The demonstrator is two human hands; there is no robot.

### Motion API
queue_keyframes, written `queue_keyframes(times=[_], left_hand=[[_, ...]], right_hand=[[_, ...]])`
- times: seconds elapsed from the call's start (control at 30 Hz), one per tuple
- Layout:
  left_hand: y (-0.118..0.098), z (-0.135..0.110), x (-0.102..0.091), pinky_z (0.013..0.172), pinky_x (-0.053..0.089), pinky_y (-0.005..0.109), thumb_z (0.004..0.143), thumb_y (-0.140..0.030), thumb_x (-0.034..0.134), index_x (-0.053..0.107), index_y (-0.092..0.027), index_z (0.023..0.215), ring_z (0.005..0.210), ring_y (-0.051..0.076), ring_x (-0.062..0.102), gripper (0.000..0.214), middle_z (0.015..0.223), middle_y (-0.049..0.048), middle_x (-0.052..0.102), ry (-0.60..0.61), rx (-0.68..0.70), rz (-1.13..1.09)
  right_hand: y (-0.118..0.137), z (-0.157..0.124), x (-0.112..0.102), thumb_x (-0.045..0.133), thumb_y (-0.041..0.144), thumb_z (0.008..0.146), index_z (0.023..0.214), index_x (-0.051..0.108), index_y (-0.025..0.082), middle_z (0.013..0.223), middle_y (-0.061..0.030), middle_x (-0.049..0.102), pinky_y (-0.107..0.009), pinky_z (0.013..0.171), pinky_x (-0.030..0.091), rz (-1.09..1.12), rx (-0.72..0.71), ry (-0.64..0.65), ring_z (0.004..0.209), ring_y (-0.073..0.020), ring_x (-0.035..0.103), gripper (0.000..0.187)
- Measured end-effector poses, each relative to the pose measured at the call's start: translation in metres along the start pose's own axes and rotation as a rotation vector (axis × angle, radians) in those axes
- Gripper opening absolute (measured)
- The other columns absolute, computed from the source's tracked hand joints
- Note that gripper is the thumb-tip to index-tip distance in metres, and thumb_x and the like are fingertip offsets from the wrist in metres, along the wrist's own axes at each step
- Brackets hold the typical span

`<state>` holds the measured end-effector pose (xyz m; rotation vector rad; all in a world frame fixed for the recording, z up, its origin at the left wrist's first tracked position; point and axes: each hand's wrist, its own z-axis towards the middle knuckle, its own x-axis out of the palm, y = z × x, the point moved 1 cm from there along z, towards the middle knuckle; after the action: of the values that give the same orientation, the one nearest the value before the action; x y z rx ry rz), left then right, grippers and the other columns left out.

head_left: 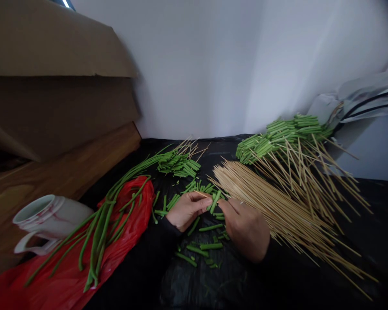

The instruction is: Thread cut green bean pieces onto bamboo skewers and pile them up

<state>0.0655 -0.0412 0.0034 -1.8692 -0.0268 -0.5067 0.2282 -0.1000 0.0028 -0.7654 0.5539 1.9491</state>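
Note:
My left hand [187, 209] and my right hand [245, 228] meet over a black sheet [187, 284]. Both pinch a short green bean piece [215, 201] between their fingertips, and a thin skewer seems to run through it. Several cut bean pieces [200, 247] lie scattered under and around the hands. A loose pile of bamboo skewers [271, 202] fans out just right of my right hand. Long uncut beans [106, 215] lie on a red plastic bag [64, 275] to the left.
Finished bean skewers are stacked at the back right [278, 133] and back middle [179, 163]. A white ceramic jug [48, 219] lies at the left by a wooden board [67, 172]. Cardboard boxes [51, 64] stand behind. A white wall closes the back.

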Motion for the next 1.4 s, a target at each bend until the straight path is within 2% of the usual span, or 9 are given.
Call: queue_keyframes(times=[0.17,0.27,0.4,0.63,0.83,0.93,1.07,1.27,1.4], left_hand=[[0.002,0.000,0.002,0.059,0.040,0.021,0.051,-0.026,0.088,0.073,-0.011,0.070,0.057,0.006,0.051,0.029,0.063,0.0005,0.062,-0.005,0.017,0.052],[-0.004,0.001,-0.001,0.058,0.039,0.021,0.055,-0.029,0.086,0.073,-0.012,0.071,0.057,0.007,0.050,0.027,0.063,0.0012,0.063,0.016,0.086,0.171],[-0.020,0.001,-0.014,0.059,0.038,0.023,0.062,-0.037,0.080,0.073,-0.013,0.074,0.059,0.011,0.051,0.028,0.065,0.0023,0.065,0.025,0.180,0.525],[-0.032,-0.008,-0.036,0.048,0.025,0.024,0.054,-0.047,0.080,0.066,-0.017,0.055,0.050,0.011,0.044,0.033,0.050,-0.0024,0.056,0.118,0.080,1.279],[-0.031,-0.013,-0.030,0.049,0.025,0.024,0.051,-0.039,0.081,0.070,-0.022,0.058,0.052,0.013,0.048,0.021,0.052,-0.0027,0.059,0.142,0.049,1.472],[-0.032,-0.014,-0.031,0.050,0.028,0.023,0.057,-0.037,0.078,0.071,-0.021,0.061,0.055,0.013,0.051,0.018,0.057,-0.0013,0.062,0.179,0.044,1.423],[-0.038,-0.014,-0.032,0.053,0.034,0.021,0.065,-0.037,0.074,0.069,-0.016,0.067,0.057,0.012,0.051,0.021,0.062,-0.0003,0.063,0.193,0.137,1.123],[-0.037,-0.003,-0.031,0.060,0.042,0.022,0.061,-0.032,0.082,0.070,-0.013,0.075,0.060,0.011,0.056,0.027,0.065,0.0024,0.066,0.002,0.189,0.495],[-0.028,0.004,-0.035,0.061,0.045,0.019,0.056,-0.026,0.086,0.073,-0.011,0.082,0.060,0.009,0.058,0.033,0.068,0.0032,0.068,-0.119,0.140,0.155]], right_hand=[[0.001,0.000,0.002,0.045,0.011,0.088,0.084,0.063,0.017,0.067,-0.0010,0.056,-0.030,0.055,0.023,0.002,-0.002,0.009,0.058,-0.0118,0.045,0.019],[-0.001,0.000,0.002,0.046,0.012,0.088,0.088,0.064,0.017,0.067,-0.0008,0.056,-0.030,0.055,0.023,-0.010,-0.004,0.003,0.058,-0.0120,0.045,0.019],[-0.008,0.002,-0.001,0.046,0.014,0.089,0.098,0.064,0.016,0.071,-0.0015,0.058,-0.031,0.056,0.025,-0.032,0.001,-0.007,0.059,-0.0126,0.047,0.021],[-0.014,0.003,-0.002,0.044,0.017,0.091,0.097,0.065,0.017,0.070,-0.0013,0.058,-0.031,0.055,0.025,-0.057,0.011,0.011,0.058,-0.0129,0.047,0.022],[-0.013,0.003,-0.001,0.045,0.015,0.089,0.097,0.065,0.017,0.069,-0.0011,0.057,-0.031,0.054,0.025,-0.065,0.004,0.004,0.059,-0.0127,0.048,0.021],[-0.013,0.004,-0.002,0.045,0.014,0.089,0.097,0.065,0.017,0.069,-0.0012,0.057,-0.031,0.054,0.025,-0.067,0.004,-0.008,0.057,-0.0126,0.047,0.022],[-0.014,0.004,-0.004,0.045,0.014,0.088,0.099,0.065,0.017,0.070,-0.0012,0.058,-0.031,0.054,0.026,-0.053,0.012,-0.023,0.058,-0.0128,0.047,0.023],[-0.013,0.005,-0.006,0.045,0.013,0.090,0.101,0.066,0.017,0.071,-0.0008,0.060,-0.029,0.057,0.030,0.005,0.035,-0.073,0.061,-0.0123,0.051,0.024],[-0.011,0.005,-0.007,0.047,0.014,0.089,0.102,0.066,0.017,0.072,-0.0013,0.060,-0.029,0.058,0.030,0.007,0.028,-0.055,0.062,-0.0130,0.052,0.024]])
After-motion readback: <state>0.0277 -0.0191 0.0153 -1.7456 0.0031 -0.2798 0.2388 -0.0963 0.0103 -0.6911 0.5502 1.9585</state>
